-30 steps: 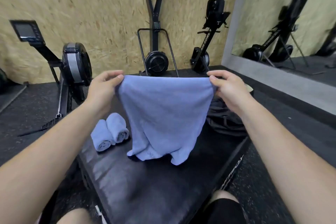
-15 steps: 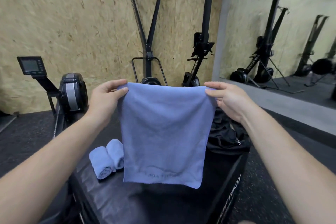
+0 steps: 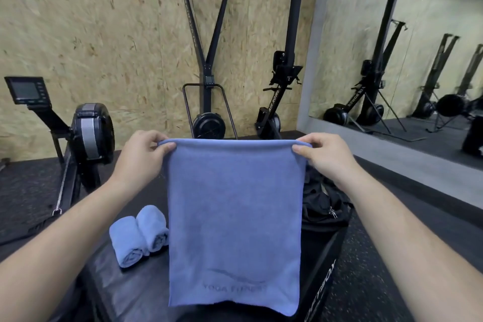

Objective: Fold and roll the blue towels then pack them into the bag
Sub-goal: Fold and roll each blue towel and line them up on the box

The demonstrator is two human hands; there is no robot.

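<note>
A blue towel [image 3: 235, 217] hangs flat in the air in front of me, with faint lettering near its bottom hem. My left hand [image 3: 142, 157] pinches its top left corner and my right hand [image 3: 326, 155] pinches its top right corner. Its lower edge hangs over the black padded box [image 3: 125, 293]. Two rolled blue towels [image 3: 139, 234] lie side by side on the box to the left of the hanging towel. A black bag [image 3: 325, 208] sits on the box's far right part, mostly hidden behind the towel and my right wrist.
A rowing machine with a monitor [image 3: 86, 128] stands to the left of the box. Upright black exercise machines [image 3: 209, 123] stand against the chipboard wall behind. A large mirror [image 3: 418, 47] fills the right wall. Dark rubber flooring surrounds the box.
Both hands have lifted the towel higher, so it now hangs straight and smooth instead of bunching on the box. The view has tilted upward.
</note>
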